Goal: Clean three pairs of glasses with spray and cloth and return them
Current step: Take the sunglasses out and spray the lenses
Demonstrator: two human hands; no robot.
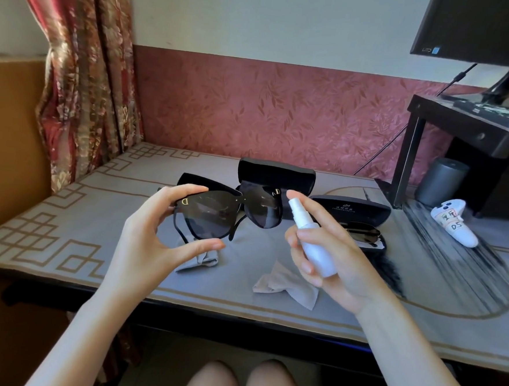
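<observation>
Soft, warm daylight is brightest at the upper left beside the curtain [87, 69] and across the left of the table mat [63, 239]. The right side under the desk shelf [462, 129] sits in deep shade. The sunglasses [206, 213] show pale reflections on 1 lens. Straight lines bow near the edges; the knees [234, 381] at the bottom look soft.

The monitor [481, 28] runs off the top and right edges, and the keyboard [493, 114] off the right edge. The held sunglasses [215, 214] cover most of the left case [194, 180] and the lower half of the middle case [276, 171]. The right hand [333, 258] and spray bottle [313, 242] hide one end of the glasses [362, 232] in the right case [357, 209], whose lid print is too small to read. The left hand [150, 240] covers the top of one cloth [197, 262].
</observation>
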